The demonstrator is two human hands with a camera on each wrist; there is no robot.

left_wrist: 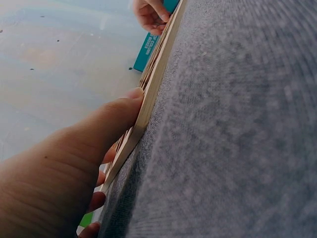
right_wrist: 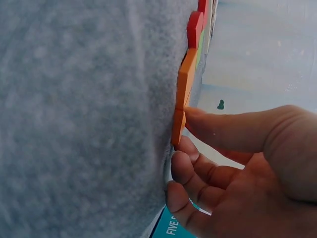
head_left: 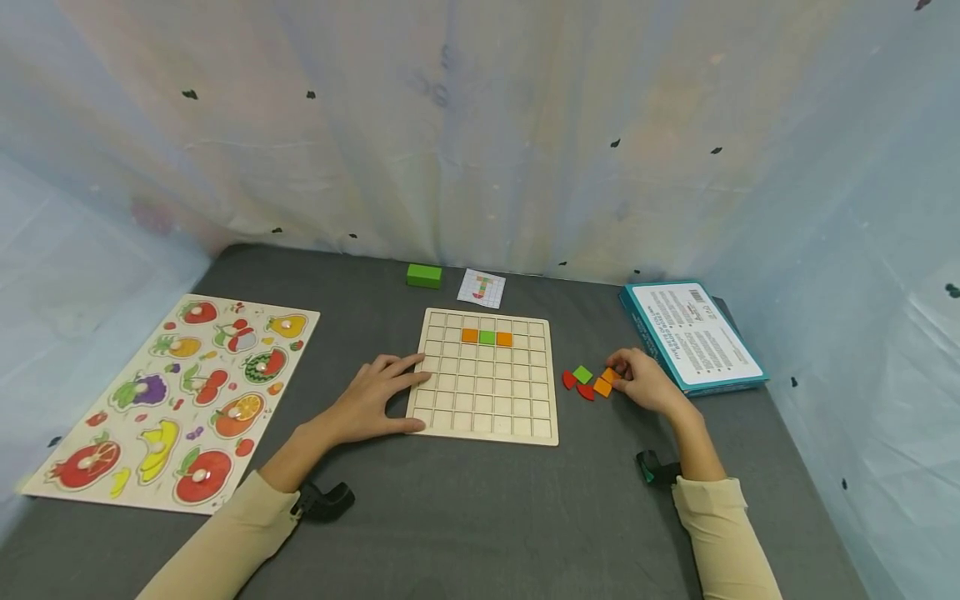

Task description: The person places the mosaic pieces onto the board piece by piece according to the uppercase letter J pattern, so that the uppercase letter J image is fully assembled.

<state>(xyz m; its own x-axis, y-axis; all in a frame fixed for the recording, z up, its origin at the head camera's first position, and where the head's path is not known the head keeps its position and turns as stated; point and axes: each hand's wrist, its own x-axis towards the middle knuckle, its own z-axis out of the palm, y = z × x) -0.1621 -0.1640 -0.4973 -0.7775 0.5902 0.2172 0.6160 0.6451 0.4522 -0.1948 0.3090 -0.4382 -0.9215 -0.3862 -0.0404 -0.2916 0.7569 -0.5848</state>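
A wooden grid board [head_left: 483, 392] lies on the table, with an orange, a green [head_left: 487, 337] and another orange square tile in a row near its top. My left hand [head_left: 367, 404] rests at the board's left edge, thumb and fingers spread along it. To the right of the board, my right hand [head_left: 641, 379] pinches an orange square tile [right_wrist: 179, 126] between thumb and fingers, low at the cloth. Touching that tile is a second orange square [head_left: 602, 387]. Close by lie a green square [head_left: 582, 374] and two red quarter-round pieces [head_left: 586, 392].
A small pattern card [head_left: 482, 288] and a green block [head_left: 424, 276] sit behind the board. At left lies a fruit puzzle board [head_left: 172, 408]. A teal box [head_left: 693, 333] with a white label stands just beyond my right hand. Plastic sheeting [head_left: 480, 150] walls the table.
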